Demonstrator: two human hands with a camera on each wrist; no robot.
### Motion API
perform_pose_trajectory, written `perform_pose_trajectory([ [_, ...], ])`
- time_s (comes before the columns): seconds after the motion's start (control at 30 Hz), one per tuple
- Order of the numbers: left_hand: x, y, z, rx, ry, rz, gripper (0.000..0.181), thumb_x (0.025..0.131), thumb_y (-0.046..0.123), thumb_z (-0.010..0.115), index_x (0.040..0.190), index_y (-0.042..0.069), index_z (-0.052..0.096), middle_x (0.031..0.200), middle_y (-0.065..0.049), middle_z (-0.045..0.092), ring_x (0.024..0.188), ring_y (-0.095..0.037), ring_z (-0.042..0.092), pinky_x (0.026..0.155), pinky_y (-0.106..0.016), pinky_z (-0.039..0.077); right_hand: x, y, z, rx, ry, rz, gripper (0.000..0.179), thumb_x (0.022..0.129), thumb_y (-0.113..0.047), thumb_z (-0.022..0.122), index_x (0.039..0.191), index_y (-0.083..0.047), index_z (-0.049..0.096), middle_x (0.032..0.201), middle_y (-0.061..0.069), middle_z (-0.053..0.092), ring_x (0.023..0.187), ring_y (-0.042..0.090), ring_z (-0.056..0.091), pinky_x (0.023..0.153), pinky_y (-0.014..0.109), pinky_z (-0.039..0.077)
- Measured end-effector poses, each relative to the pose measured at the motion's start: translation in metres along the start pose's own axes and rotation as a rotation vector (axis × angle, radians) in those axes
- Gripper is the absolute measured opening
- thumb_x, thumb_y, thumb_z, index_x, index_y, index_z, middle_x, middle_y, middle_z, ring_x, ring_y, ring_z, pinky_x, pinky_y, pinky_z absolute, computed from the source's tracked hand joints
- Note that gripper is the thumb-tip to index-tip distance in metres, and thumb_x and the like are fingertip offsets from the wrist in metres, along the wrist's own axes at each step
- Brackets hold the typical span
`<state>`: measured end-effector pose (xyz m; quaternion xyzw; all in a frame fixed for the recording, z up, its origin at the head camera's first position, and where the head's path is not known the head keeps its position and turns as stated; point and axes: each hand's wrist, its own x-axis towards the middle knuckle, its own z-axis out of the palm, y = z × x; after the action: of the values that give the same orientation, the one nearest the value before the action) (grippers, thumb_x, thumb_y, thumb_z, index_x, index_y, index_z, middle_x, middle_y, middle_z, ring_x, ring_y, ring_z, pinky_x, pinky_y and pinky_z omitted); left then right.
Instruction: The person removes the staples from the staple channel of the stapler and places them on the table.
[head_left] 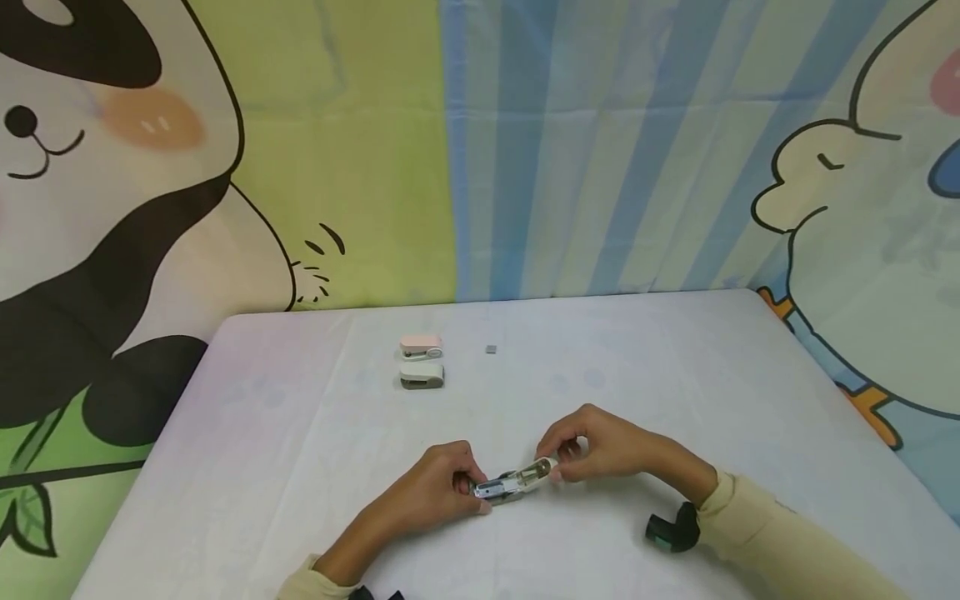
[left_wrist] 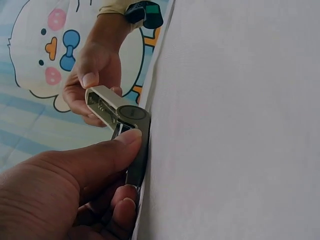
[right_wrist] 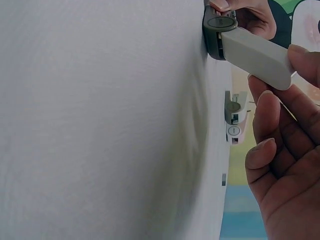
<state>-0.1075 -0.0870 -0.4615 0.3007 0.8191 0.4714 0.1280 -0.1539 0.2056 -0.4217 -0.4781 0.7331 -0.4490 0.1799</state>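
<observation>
A small stapler (head_left: 514, 482) lies swung open between the two hands near the front of the table, its metal inside facing up in the head view. My left hand (head_left: 427, 493) grips its grey base (left_wrist: 141, 150), thumb on the side below the round hinge. With thumb and fingers my right hand (head_left: 609, 443) pinches the free end of the raised white cover (right_wrist: 257, 57). The cover's hollow inside shows in the left wrist view. The right hand's remaining fingers are loosely bent.
Farther back on the white-covered table (head_left: 637, 367) stand a pink stapler (head_left: 422, 346) and a white-and-grey stapler (head_left: 422, 376), one behind the other. To their right lies a small grey block (head_left: 491, 349). A patterned curtain (head_left: 570, 150) hangs behind the table's back edge.
</observation>
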Motion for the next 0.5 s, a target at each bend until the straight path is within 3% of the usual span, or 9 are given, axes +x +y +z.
perform_pose_trajectory([
  [0.23, 0.006, 0.003, -0.001, 0.008, 0.044, 0.001, 0.019, 0.075, 0.01, 0.085, 0.09, 0.007, 0.074, 0.078, 0.005, 0.055, 0.066, -0.003, 0.054, 0.057, -0.022, 0.048, 0.001, 0.002, -0.009, -0.051, 0.012, 0.029, 0.016, 0.087, -0.013, 0.074, 0.104, -0.012, 0.074, 0.091, -0.005, 0.07, 0.067, 0.005, 0.056, 0.056, 0.023, 0.046],
  [0.5, 0.035, 0.012, -0.008, 0.059, 0.071, -0.003, 0.018, 0.075, 0.006, 0.083, 0.091, 0.005, 0.075, 0.077, 0.002, 0.054, 0.066, -0.005, 0.054, 0.057, -0.023, 0.047, -0.011, 0.01, -0.022, -0.004, 0.127, 0.136, 0.017, 0.089, -0.01, 0.071, 0.107, -0.01, 0.072, 0.089, -0.001, 0.069, 0.066, 0.01, 0.056, 0.058, 0.026, 0.047],
])
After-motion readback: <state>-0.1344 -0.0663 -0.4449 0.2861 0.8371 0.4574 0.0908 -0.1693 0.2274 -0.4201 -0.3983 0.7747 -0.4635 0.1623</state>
